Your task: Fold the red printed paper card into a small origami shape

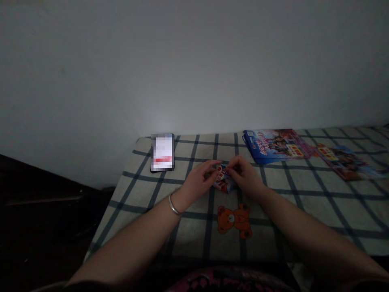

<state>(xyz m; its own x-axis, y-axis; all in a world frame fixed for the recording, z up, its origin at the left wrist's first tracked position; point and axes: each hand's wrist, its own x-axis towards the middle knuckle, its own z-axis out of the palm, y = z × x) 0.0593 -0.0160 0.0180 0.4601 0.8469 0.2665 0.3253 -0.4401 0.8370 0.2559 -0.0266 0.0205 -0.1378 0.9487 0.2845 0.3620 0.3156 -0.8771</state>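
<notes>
A small folded piece of glossy printed paper [224, 185], blue and red with yellow lettering, is between my hands above the checked cloth. My left hand [203, 177] pinches its left side with thumb and fingers; a silver bangle circles that wrist. On the other side, my right hand [244, 177] has its thumb and fingertips closed on the paper's upper right edge. Fingers cover part of the folds. Just below the hands, an orange bear figure [233, 220] shows on the cloth.
A lit phone [163, 152] with a blurred screen lies at the table's left back. To the right are a stack of glossy printed leaflets [273, 146] and another leaflet [349, 162]. The checked tablecloth [194, 227] meets a pale wall [194, 65]; left of the table is dark.
</notes>
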